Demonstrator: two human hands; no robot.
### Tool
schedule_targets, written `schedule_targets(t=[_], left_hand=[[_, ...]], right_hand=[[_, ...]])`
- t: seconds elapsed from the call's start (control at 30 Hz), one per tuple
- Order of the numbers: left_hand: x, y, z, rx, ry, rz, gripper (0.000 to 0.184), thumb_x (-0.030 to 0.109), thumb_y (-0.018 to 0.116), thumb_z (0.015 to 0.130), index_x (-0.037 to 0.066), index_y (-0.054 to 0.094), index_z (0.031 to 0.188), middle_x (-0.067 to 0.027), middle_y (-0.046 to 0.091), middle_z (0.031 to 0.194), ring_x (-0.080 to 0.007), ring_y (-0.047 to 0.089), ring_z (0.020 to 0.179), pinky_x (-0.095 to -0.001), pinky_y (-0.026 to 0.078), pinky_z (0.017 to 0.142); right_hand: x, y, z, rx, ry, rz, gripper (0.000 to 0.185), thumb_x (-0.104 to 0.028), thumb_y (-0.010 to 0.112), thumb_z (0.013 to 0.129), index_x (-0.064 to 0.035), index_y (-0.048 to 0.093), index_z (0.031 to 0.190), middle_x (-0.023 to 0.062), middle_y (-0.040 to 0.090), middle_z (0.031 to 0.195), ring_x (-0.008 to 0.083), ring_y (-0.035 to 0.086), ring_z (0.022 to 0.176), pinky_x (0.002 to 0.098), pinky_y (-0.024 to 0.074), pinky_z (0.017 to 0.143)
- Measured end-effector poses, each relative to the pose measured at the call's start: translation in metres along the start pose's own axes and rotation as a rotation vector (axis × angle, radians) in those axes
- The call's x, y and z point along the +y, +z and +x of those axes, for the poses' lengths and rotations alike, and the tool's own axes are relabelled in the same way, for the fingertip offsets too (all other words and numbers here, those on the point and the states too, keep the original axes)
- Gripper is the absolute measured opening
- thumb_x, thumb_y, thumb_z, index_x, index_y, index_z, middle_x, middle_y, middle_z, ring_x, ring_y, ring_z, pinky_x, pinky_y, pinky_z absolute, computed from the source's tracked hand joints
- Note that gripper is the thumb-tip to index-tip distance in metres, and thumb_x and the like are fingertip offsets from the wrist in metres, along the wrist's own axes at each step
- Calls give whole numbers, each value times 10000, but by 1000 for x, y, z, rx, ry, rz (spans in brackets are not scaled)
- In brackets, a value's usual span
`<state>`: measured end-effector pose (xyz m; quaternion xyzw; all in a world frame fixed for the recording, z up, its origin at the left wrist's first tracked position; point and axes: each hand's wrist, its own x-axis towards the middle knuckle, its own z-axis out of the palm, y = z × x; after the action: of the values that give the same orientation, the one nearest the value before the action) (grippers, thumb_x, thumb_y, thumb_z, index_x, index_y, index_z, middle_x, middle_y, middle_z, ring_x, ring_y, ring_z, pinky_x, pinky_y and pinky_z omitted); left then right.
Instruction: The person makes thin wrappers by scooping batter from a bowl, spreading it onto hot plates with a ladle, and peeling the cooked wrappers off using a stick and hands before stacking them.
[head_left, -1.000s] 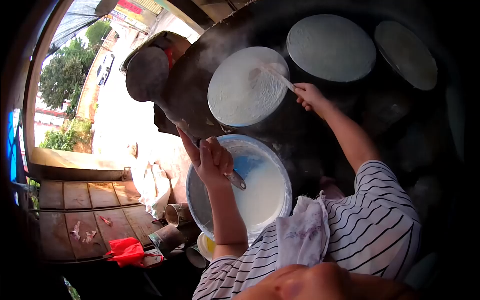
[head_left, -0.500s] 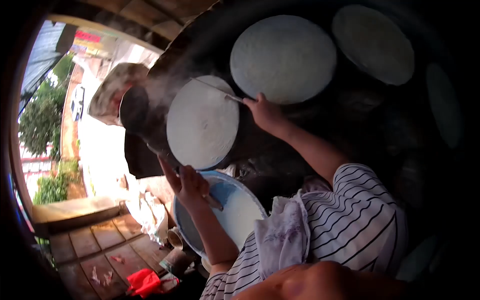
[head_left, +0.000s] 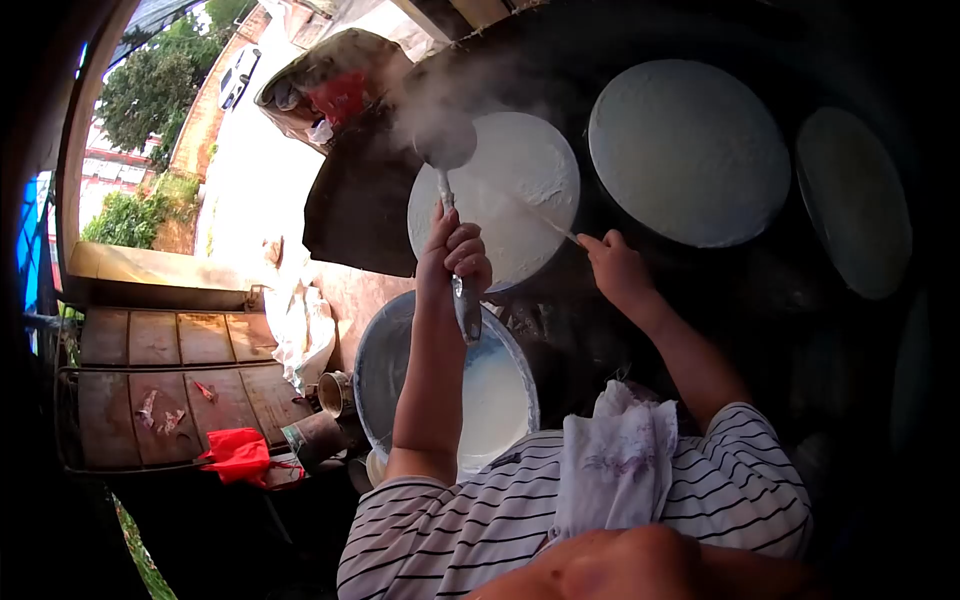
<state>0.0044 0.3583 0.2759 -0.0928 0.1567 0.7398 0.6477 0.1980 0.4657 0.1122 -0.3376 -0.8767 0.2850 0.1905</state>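
A ladle (head_left: 446,145) with a long metal handle is in my left hand (head_left: 455,252), its dark bowl over the left edge of a round white surface (head_left: 480,225). Steam rises around the bowl. In my right hand (head_left: 613,268) is a thin stick-like tool (head_left: 548,220), whose far end reaches onto the same white surface. Steam blurs the tool's tip. Below my left hand stands a large bucket (head_left: 375,375) holding white liquid (head_left: 493,405).
Two more round white discs (head_left: 690,150) (head_left: 855,200) lie to the right. A red bag (head_left: 238,455) and metal cans (head_left: 318,437) are at the lower left, beside a tiled ledge (head_left: 160,395). A cloth-covered object (head_left: 345,95) stands at the upper left.
The view has shifted. My left hand has brought the ladle rightward, from beside the round white surface to over its edge. My right hand's tool is still at that surface, at a different angle.
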Motion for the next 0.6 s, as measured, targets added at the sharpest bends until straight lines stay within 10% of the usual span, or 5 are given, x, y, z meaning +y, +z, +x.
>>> schedule_targets(t=[0.3,0.43,0.6], left_hand=[[8,-27,2,91,-197,-228,362,279,458,965,128,393,642,53,364,510,-71,373,417,-226,386,454],[2,-63,5,110,-133,-227,320,275,487,964,148,407,681,62,347,548,-48,350,440,-218,350,443],[-79,-83,18,255,245,-253,360,230,448,967,153,355,628,53,309,520,-56,318,412,-202,319,395]], right_hand=[[10,-64,-11,-175,-49,-39,284,-115,571,860,-136,627,1138,99,528,873,292,595,790,397,490,687],[29,-39,-60,71,155,193,293,-115,570,871,-93,608,1161,134,565,907,297,604,805,376,501,698],[-26,9,-69,-145,301,666,286,-130,584,848,-79,636,1124,175,622,836,323,623,806,401,503,716]])
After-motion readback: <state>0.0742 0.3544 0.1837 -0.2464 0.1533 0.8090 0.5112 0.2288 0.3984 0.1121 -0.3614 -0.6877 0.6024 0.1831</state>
